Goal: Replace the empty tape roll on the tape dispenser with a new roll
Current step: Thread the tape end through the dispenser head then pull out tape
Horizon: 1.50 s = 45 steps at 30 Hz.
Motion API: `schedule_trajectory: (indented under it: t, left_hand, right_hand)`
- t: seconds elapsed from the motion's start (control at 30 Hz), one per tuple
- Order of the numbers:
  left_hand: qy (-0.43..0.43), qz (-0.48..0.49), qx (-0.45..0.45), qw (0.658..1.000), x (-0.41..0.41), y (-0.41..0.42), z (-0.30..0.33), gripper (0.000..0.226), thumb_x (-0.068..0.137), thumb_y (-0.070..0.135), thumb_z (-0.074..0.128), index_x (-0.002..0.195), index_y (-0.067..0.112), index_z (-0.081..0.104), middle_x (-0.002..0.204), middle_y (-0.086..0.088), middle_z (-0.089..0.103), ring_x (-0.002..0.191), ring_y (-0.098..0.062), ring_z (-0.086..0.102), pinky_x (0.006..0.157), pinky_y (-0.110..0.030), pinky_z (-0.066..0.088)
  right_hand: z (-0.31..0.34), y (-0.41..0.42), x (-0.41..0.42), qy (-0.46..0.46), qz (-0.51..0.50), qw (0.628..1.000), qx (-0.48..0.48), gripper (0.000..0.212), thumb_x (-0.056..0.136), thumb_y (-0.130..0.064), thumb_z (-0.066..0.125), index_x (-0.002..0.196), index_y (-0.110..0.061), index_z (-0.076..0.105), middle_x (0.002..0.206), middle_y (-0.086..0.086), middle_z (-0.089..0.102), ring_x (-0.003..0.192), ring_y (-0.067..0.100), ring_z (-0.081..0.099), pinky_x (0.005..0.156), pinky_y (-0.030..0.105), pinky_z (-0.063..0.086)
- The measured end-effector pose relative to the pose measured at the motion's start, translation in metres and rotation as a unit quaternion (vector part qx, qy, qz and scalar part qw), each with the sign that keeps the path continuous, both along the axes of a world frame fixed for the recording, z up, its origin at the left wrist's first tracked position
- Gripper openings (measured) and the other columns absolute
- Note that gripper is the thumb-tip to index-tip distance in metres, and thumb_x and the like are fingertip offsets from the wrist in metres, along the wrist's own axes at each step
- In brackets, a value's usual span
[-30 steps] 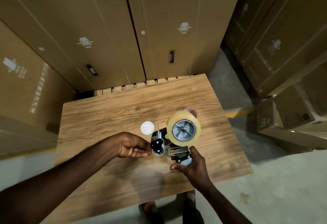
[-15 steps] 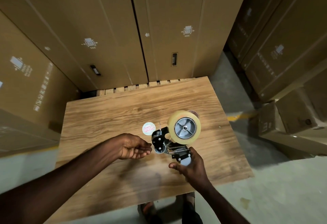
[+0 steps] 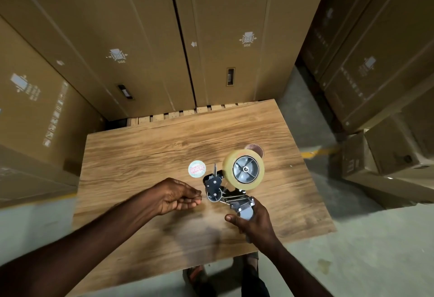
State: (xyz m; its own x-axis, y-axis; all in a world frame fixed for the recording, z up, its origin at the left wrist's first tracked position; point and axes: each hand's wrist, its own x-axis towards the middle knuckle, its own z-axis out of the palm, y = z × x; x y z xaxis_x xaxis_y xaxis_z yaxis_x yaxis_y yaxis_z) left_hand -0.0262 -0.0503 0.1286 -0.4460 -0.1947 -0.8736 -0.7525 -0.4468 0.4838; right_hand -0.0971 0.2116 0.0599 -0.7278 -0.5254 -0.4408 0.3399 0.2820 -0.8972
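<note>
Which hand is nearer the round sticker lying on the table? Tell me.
Left. The left hand hovers just below the round sticker, not touching it. The right hand is farther off, gripping the tape dispenser handle.

Table: wood-grain top, matt. New tape roll: glossy translucent film on a grey plastic hub. Tape dispenser: black plastic, bare metal frame; boxes matt cardboard.

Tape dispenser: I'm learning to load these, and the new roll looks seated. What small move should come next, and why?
Probably bring the left hand back to the front roller to find the tape's loose end and thread it. The roll sits on the hub, the right hand holds the handle, and the left hand hangs just beside the roller, touching nothing.
</note>
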Motion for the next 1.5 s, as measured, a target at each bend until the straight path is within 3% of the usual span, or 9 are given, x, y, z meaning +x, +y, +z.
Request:
schedule_trajectory:
  t: [0.27,0.37,0.53,0.67,0.8,1.0,1.2,1.33,1.5]
  left_hand:
    - [-0.018,-0.016,-0.016,1.000,-0.006,-0.014,-0.015,0.010,0.088,-0.013,0.064,0.086,-0.007,0.071,0.074,-0.021,0.075,0.058,-0.022,0.075,0.052,-0.027,0.062]
    - [-0.024,-0.027,-0.036,0.999,-0.009,-0.021,-0.018,0.008,0.087,-0.011,0.066,0.084,-0.006,0.071,0.071,-0.019,0.074,0.054,-0.019,0.074,0.051,-0.026,0.062]
    - [-0.005,-0.013,-0.061,0.998,-0.005,-0.055,-0.018,0.009,0.089,-0.007,0.067,0.081,-0.004,0.070,0.061,-0.012,0.073,0.050,-0.013,0.071,0.050,-0.022,0.060]
    - [0.004,-0.009,-0.048,0.999,-0.008,-0.059,-0.021,0.004,0.088,-0.007,0.069,0.083,-0.006,0.069,0.065,-0.015,0.074,0.052,-0.016,0.073,0.051,-0.023,0.061]
    - [-0.001,-0.032,-0.051,0.998,-0.012,-0.061,-0.028,0.003,0.085,-0.005,0.072,0.083,-0.006,0.071,0.068,-0.017,0.075,0.055,-0.018,0.074,0.052,-0.025,0.061]
    - [0.006,-0.048,-0.111,0.993,-0.018,-0.060,-0.051,0.009,0.083,0.001,0.078,0.085,-0.004,0.071,0.070,-0.018,0.074,0.055,-0.018,0.072,0.051,-0.026,0.060]
    - [-0.014,-0.094,-0.210,0.973,-0.005,-0.049,-0.099,0.015,0.078,0.008,0.083,0.080,-0.003,0.072,0.057,-0.017,0.070,0.039,-0.014,0.057,0.039,-0.018,0.041]
    - [-0.045,-0.122,-0.271,0.954,0.013,-0.034,-0.142,0.036,0.061,0.033,0.095,0.065,0.002,0.077,0.057,-0.010,0.074,0.049,-0.015,0.066,0.052,-0.026,0.052]
    - [-0.031,-0.131,-0.382,0.914,0.024,-0.010,-0.172,0.030,0.066,0.023,0.090,0.064,0.013,0.063,0.065,0.000,0.071,0.068,-0.018,0.070,0.067,-0.040,0.059]
  right_hand:
    - [-0.002,-0.002,-0.004,0.045,0.010,0.998,0.044,0.050,0.070,-0.015,0.099,0.108,-0.021,0.066,0.098,-0.015,0.080,0.055,0.009,0.065,0.045,0.030,0.053]
    - [-0.003,-0.002,-0.010,0.067,0.032,0.995,0.061,0.051,0.069,-0.023,0.100,0.107,-0.024,0.066,0.097,-0.006,0.079,0.058,0.011,0.064,0.047,0.033,0.055]
    - [0.002,0.012,-0.032,0.108,0.035,0.991,0.078,0.052,0.070,-0.026,0.099,0.109,-0.036,0.066,0.101,-0.017,0.079,0.075,0.003,0.073,0.058,0.019,0.057]
    - [-0.004,0.020,-0.038,0.115,0.040,0.988,0.093,0.055,0.064,-0.039,0.101,0.107,-0.033,0.068,0.100,-0.012,0.080,0.081,0.011,0.075,0.062,0.029,0.059]
    - [-0.009,0.018,-0.035,0.114,0.023,0.990,0.080,0.054,0.066,-0.018,0.101,0.109,-0.027,0.069,0.104,-0.009,0.082,0.086,0.016,0.078,0.068,0.027,0.062]
    - [-0.013,0.014,-0.032,0.090,0.017,0.993,0.074,0.051,0.067,0.000,0.097,0.104,-0.017,0.067,0.087,0.001,0.081,0.066,0.013,0.076,0.048,0.018,0.053]
    - [-0.040,0.014,-0.028,0.148,0.084,0.966,0.192,0.064,0.058,-0.051,0.101,0.101,-0.028,0.061,0.089,-0.004,0.077,0.080,0.017,0.072,0.064,0.044,0.062]
    - [-0.062,0.010,-0.014,0.189,0.120,0.939,0.261,0.066,0.062,-0.051,0.097,0.101,-0.023,0.053,0.077,-0.003,0.070,0.070,0.021,0.065,0.061,0.045,0.055]
    - [-0.079,0.011,-0.003,0.248,0.160,0.901,0.317,0.070,0.065,-0.058,0.092,0.103,-0.017,0.050,0.083,0.005,0.076,0.077,0.035,0.071,0.058,0.039,0.045]
